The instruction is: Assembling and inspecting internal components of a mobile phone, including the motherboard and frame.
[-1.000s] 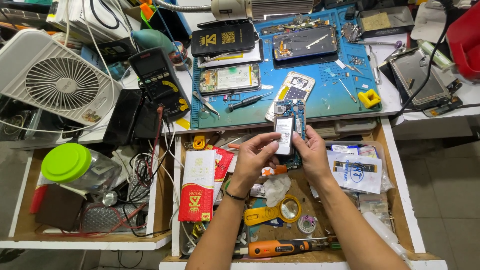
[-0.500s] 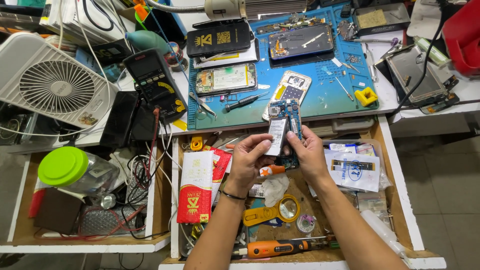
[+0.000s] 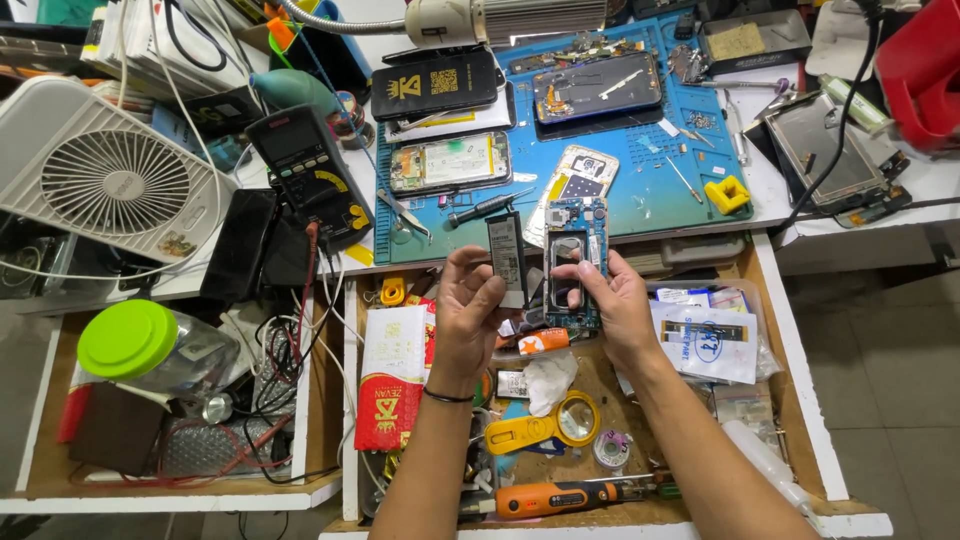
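Over an open drawer my left hand (image 3: 470,310) pinches a thin dark phone battery (image 3: 507,256), held upright by its lower edge. To its right, my right hand (image 3: 612,300) grips an opened phone frame (image 3: 574,262) with blue circuit parts showing and an empty dark bay in its middle. The battery and the frame sit side by side, a small gap between them. A black band circles my left wrist.
A blue work mat (image 3: 640,180) behind carries several opened phones, a screwdriver and a yellow block. A multimeter (image 3: 310,175) and white fan (image 3: 110,180) stand at left. The drawer (image 3: 780,330) holds a red packet, a yellow magnifier and an orange screwdriver (image 3: 555,497).
The battery lay on the phone frame before. My left hand has lifted it off and moved it left, clear of the frame, whose bay now shows empty.
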